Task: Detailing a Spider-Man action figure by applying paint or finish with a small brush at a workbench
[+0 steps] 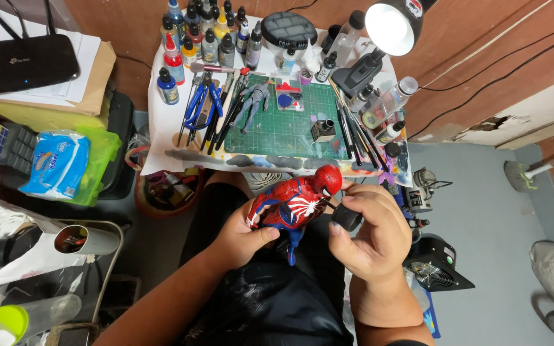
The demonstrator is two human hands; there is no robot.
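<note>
1. Head view: Over the person's lap, the left hand (242, 237) had its grip wrapped around a red and blue figure (294, 204), while the right hand (373, 240) pinched a small black tool (345, 218) against its chest.
2. The figure looked fully coloured; remaining touch-ups could not be judged.
3. Behind, on the table (161, 138), lay a green cutting mat (290, 131), a grey unpainted figure (252, 102), paint bottles (209, 38) and brushes (354, 131) under a lit lamp (389, 27).

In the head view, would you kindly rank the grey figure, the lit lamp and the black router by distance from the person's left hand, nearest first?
1. Grey figure, lying on the green mat, up beyond the left hand.
2. Lit lamp, top right of the small table.
3. Black router, far top left.
</note>
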